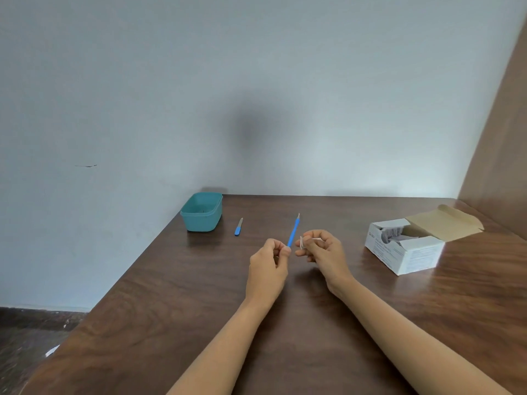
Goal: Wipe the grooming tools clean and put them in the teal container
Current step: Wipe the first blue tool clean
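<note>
Tabletop: bare wood is shown across the near half.
Teal container: placed at the far left corner, near the wall; open mouth uncovered from above.
Blue file: 1 item laid between the container and the left grip.
Blue-handled tool: pinched in the left grip, slanted up beside the right grip, where a white wipe is pinched; a narrow gap is left between.
White box: flap opened, set near the brown panel; bare wood is left between it and the right grip.
</note>
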`<state>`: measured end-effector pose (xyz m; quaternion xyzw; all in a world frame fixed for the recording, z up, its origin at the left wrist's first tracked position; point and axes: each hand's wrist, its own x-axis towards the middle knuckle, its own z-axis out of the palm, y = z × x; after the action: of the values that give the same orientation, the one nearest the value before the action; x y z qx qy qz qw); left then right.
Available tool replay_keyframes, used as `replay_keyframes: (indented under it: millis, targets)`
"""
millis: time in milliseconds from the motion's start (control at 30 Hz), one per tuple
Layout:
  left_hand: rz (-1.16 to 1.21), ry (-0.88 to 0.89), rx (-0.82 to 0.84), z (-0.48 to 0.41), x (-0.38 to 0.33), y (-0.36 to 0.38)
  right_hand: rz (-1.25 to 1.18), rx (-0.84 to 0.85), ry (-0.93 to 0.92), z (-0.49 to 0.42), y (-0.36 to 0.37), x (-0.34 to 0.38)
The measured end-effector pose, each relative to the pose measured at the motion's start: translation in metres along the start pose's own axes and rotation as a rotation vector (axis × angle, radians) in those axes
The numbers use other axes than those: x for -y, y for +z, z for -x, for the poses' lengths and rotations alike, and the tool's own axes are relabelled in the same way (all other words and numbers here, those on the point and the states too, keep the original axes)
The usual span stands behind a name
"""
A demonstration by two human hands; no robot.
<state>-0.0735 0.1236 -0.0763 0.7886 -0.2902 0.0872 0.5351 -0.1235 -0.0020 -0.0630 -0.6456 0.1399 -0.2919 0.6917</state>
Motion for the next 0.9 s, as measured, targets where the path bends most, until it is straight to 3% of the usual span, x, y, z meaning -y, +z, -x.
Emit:
replay_keyframes:
  millis: [600, 900]
  targets:
    - [-0.097, 0.168, 0.179, 0.000, -0.002, 0.004, -0.329, -0.095, 0.119, 0.005, -0.030, 0.000]
    - [-0.164, 0.217, 0.262, 0.002, -0.005, 0.006, -0.277, -0.170, 0.151, 0.003, -0.033, 0.002]
